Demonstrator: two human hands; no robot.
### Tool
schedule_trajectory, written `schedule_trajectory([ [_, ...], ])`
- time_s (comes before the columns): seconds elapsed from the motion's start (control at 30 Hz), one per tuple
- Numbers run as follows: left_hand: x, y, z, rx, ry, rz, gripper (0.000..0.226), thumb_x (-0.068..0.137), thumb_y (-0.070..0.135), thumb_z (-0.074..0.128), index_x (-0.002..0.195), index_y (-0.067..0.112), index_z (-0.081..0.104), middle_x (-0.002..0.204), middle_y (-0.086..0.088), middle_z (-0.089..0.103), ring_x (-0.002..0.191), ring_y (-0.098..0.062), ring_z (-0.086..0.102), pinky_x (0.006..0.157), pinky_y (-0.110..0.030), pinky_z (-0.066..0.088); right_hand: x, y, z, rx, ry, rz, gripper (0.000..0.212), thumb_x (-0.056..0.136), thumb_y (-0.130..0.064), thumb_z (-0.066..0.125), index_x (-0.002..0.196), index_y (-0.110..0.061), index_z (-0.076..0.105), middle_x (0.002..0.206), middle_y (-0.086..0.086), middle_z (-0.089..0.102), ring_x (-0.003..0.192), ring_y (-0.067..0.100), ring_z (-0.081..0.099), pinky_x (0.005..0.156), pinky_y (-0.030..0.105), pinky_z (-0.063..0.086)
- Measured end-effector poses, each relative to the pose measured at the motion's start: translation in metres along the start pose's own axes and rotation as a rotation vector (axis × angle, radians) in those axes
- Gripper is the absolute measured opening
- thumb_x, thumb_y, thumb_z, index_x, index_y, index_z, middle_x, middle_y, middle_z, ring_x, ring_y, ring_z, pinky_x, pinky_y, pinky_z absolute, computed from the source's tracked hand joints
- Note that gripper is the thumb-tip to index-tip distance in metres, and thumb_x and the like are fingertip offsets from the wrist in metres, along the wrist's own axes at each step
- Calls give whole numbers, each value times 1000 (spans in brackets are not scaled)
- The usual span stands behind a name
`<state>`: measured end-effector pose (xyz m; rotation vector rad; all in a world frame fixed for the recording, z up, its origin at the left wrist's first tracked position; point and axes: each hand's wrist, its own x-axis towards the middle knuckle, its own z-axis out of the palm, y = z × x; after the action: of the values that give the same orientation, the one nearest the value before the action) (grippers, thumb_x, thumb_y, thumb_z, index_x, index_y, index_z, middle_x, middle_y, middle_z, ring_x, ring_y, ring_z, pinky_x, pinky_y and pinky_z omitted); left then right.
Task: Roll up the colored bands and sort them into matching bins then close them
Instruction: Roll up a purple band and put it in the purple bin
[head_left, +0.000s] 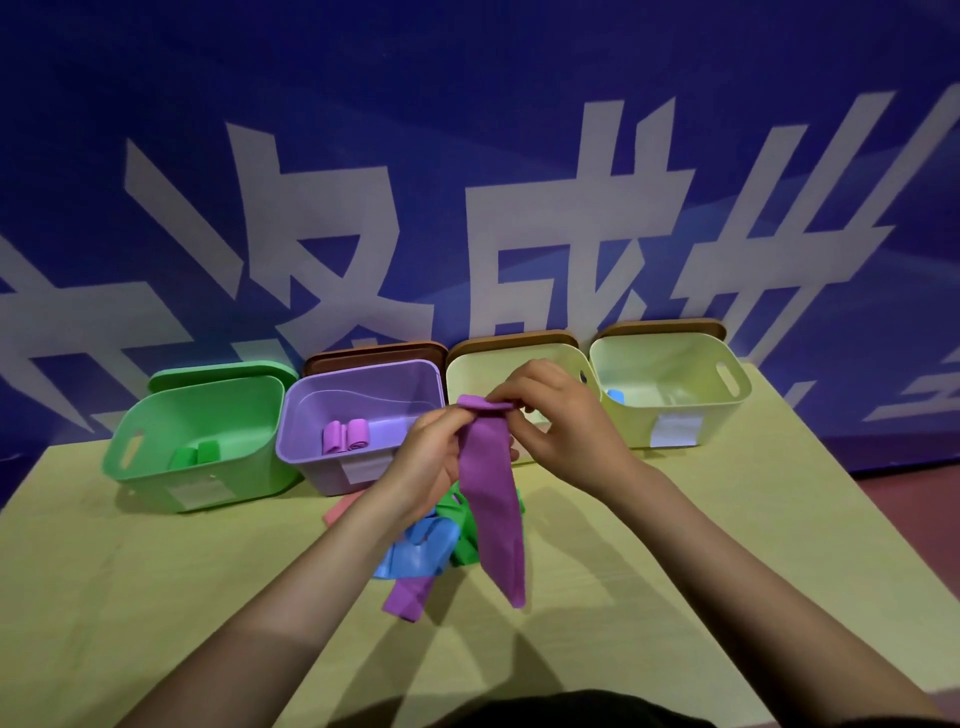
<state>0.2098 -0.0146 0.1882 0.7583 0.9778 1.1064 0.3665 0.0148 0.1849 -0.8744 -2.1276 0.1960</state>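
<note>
A blue wall (467, 130) bearing large white characters rises behind a yellow-green table (156, 597), where four open bins stand in a row along the far edge. At far left, the green bin (156, 488) holds two rolled green bands (196, 455), its green lid (223, 375) propped behind it. Just right of it, the purple bin (311, 467) holds two rolled purple bands (345, 435), with a brown lid (374, 356) leaning behind. The third bin, pale yellow (467, 374), stands partly hidden by the hands; its contents cannot be made out. An orange-brown lid (511, 340) stands behind it. At far right, a second pale yellow bin (675, 415) shows a blue roll (615, 396) at its left inner wall, another orange-brown lid (670, 326) behind.

Above the middle of the table, the left hand (431, 462) and right hand (566, 415) pinch the folded top end of a long purple band (488, 493), which hangs down between them. On the table beneath lies a loose heap: a blue band (415, 551), a green band (457, 519), another purple band (408, 592) nearest, and a pink band (340, 509) peeking out at left.
</note>
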Motion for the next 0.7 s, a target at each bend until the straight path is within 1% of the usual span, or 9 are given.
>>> schedule_trajectory([
  [0.1,-1,5,-7,-128,-74,-81,40,99,19,28,103,-5,60,84,-23,71,73,-34,71,68,-35,59,1,2,-4,-79,-44,-84,17,87,-8,58,98,-4,70,88,9,61,85,20,51,73,23,39],
  [0.2,-1,6,-11,-136,-101,-112,50,100,32,31,108,-7,61,96,-26,69,81,-35,70,74,-36,58,6,3,-11,-114,-162,-148,24,88,-11,52,101,-4,71,90,10,60,87,21,49,72,25,39],
  [0.3,0,2,-10,-70,-39,-26,35,100,18,39,116,-9,56,96,-23,68,79,-27,72,71,-30,59,6,1,-12,-71,-248,-134,35,82,-5,47,107,-6,72,96,9,59,93,18,48,78,19,37],
  [0.4,1,-1,-13,-5,-12,59,29,101,9,37,117,-5,57,88,-14,73,77,-21,72,68,-27,58,1,-3,-9,195,-179,82,40,84,-7,42,112,-8,70,102,7,59,98,13,53,85,15,39],
  [0.47,-2,-3,-12,46,5,95,27,102,10,36,112,2,60,87,-11,74,78,-21,72,68,-26,57,-2,-9,-5,414,-66,329,30,92,-8,52,118,-11,66,102,4,60,96,9,57,84,18,45],
  [0.53,-3,-8,-11,108,32,123,28,102,11,35,107,7,63,90,-9,74,85,-22,72,75,-29,57,-3,-12,1,511,-41,535,26,92,-18,62,117,-14,66,98,0,64,89,5,59,79,25,50],
  [0.57,-3,-12,-11,179,51,143,28,102,13,37,106,10,64,95,-10,74,92,-25,70,82,-34,56,-3,-13,5,533,-63,585,21,90,-20,65,109,-13,69,92,-2,66,81,4,60,74,25,51],
  [0.63,0,-20,-13,395,95,207,27,101,20,42,109,12,66,105,-13,71,102,-27,66,92,-42,50,-4,-15,11,566,-84,616,4,88,-14,67,87,-13,71,75,-4,64,66,2,56,63,19,47],
  [0.7,2,-27,-16,625,166,315,26,100,21,45,108,9,67,99,-13,70,95,-23,65,88,-43,49,-5,-14,17,502,-43,599,13,86,-10,68,74,-14,65,67,-5,58,59,0,51,59,15,40],
])
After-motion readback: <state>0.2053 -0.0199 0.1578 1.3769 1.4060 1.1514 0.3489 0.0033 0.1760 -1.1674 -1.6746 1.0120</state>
